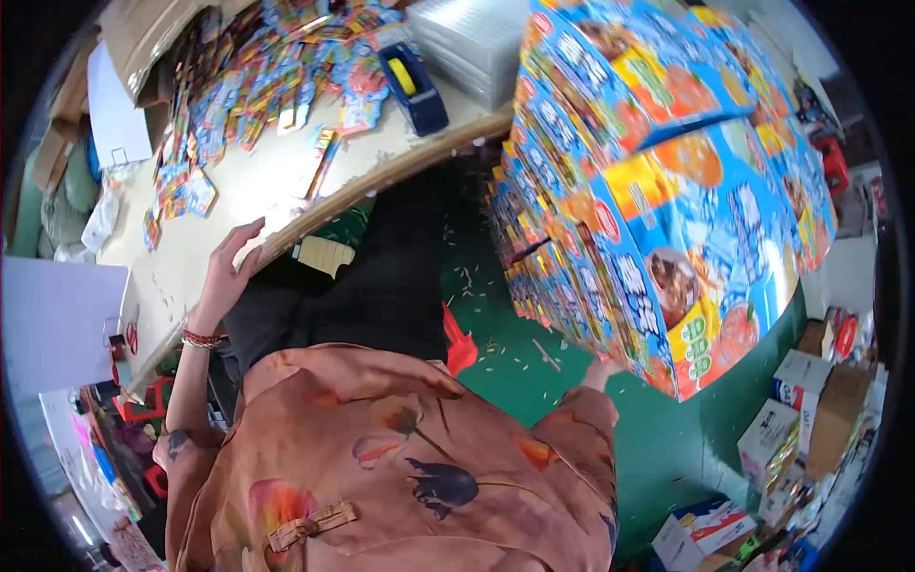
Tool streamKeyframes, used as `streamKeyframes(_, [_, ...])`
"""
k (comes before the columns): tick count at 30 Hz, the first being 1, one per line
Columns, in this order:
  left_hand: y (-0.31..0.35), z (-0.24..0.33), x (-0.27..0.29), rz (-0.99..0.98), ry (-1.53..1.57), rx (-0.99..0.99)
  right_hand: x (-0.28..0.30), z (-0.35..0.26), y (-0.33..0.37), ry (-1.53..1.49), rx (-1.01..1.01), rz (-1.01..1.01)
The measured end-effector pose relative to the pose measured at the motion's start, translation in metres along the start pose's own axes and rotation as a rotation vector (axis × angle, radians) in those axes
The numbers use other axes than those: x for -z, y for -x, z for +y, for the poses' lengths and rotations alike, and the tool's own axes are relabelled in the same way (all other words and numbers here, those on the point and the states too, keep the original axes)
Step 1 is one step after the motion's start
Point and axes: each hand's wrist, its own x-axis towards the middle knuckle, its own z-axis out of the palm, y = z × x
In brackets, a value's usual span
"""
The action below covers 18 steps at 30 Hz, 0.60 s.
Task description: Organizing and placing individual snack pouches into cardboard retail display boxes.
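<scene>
My left hand rests at the near edge of the pale table, its fingers stretched out and holding nothing. Low on my right, my right hand reaches to the bottom of a tall stack of blue and orange printed boxes. Its fingers are hidden behind the boxes, so their grip does not show. Many small colourful packets lie scattered over the table. Beside them stands a dark blue tape dispenser with a yellow roll.
Clear plastic trays are piled at the table's back right. Under the table edge, a green carton shows by my legs. The green floor has scraps and a red piece of plastic on it. Opened cartons stand at right.
</scene>
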Motion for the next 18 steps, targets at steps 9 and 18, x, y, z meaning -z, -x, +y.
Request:
streamKeyframes(9, [0.052, -0.076, 0.022, 0.228, -0.004, 0.166, -0.121, -0.116, 0.225, -0.085, 0.372, -0.394])
streamKeyframes(18, [0.030, -0.099, -0.012, 0.314, -0.004, 0.229, -0.307, -0.581, 0.147, -0.153, 1.220, -0.155])
